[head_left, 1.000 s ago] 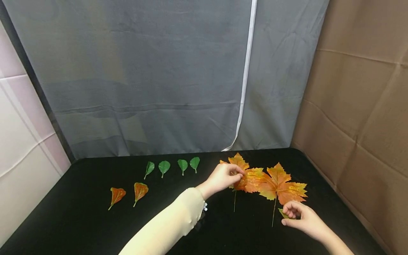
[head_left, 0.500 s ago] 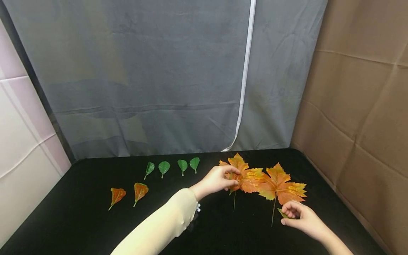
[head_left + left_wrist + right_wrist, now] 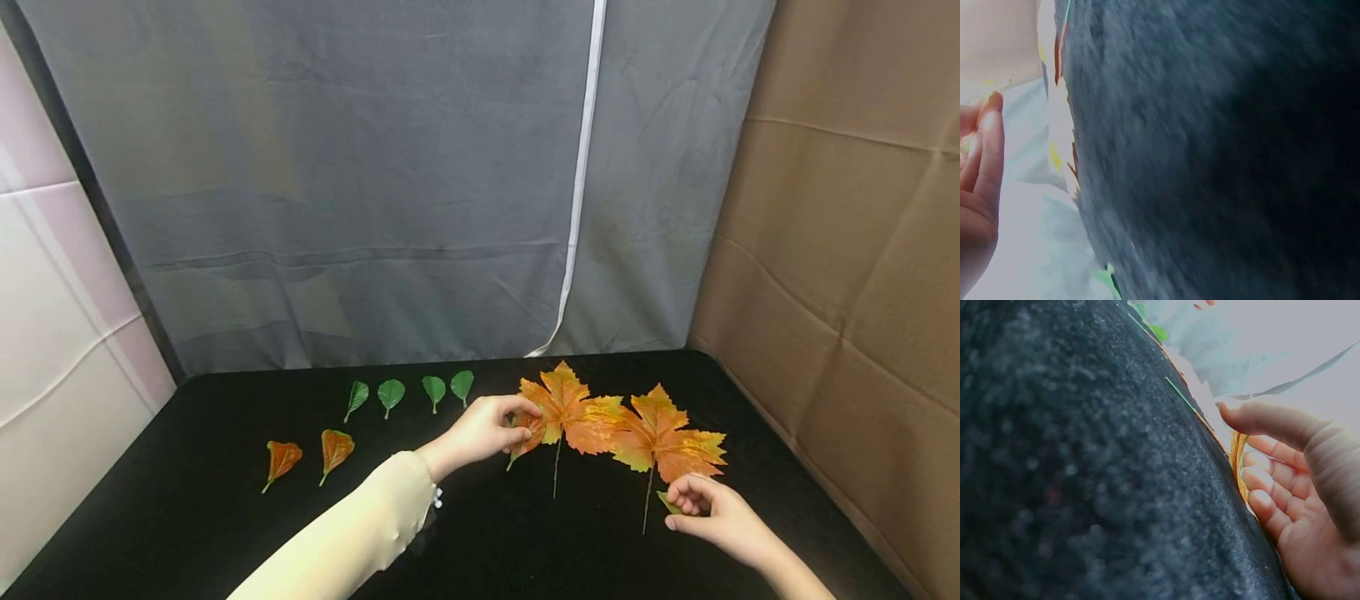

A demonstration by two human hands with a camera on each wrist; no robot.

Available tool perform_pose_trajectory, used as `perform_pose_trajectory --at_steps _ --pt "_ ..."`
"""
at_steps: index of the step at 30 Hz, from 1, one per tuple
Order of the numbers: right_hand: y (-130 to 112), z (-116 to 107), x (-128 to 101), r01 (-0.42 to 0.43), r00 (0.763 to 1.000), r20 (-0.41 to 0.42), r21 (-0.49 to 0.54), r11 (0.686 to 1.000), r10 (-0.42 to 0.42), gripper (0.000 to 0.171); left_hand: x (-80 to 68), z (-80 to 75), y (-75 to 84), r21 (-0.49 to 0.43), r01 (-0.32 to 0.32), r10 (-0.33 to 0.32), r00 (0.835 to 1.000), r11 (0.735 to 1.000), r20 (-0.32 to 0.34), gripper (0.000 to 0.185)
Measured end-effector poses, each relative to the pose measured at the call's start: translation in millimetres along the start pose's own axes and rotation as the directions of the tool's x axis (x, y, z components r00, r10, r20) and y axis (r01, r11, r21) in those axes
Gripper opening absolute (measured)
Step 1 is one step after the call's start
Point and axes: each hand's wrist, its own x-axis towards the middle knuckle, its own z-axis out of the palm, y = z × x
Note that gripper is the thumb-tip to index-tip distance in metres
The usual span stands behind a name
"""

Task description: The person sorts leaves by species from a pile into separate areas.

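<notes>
small orange leaf (image 3: 525, 440): pinched by left hand (image 3: 483, 429) at the left edge of the left maple leaf (image 3: 567, 410), low over the desk (image 3: 480, 533); lies partly against that maple leaf.
left hand fingers: thumb + fingertips curled round the small leaf; pinch looks light.
small green leaf (image 3: 670, 502): in right hand (image 3: 712, 517), fingers (image 3: 686, 492) curled round it, near front of desk, just beside stem of right maple leaf (image 3: 663, 440).
risk 1: thin fabric-like leaf, light pinch; prob. slips or twists if lifted fast.
risk 2: small leaf touches left maple leaf, so a drag could pull the maple along, spoil the layout.
risk 3: right hand sits close to right maple stem; a wrist nudge could shift it.
maple pair: overlap at inner tips, so moving one likely disturbs the other.
others: 4 green leaves (image 3: 408, 390) in a row toward the back, 2 orange leaves (image 3: 309, 454) at left, well apart from both hands.
in the way: nothing betw. left hand and those rows; cream sleeve (image 3: 352, 533) crosses the desk front.
wrist views: blurred, little to tell.
</notes>
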Motion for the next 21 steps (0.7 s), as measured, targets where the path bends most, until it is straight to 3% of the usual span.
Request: perform_pose_trajectory --at_steps 10,21 --pt "-2 2 1 0.025 1.0 -0.015 -0.001 1.0 -0.025 0.02 -29.5 -38.3 -22.0 0.031 0.054 -0.052 0.996 0.998 -0.077 0.025" --pt "2 0 -2 0.016 0.999 -0.027 -0.042 0.999 -0.017 0.019 -70.9 -81.6 -47.9 0.099 0.156 -0.137 0.975 0.983 -0.176 0.028"
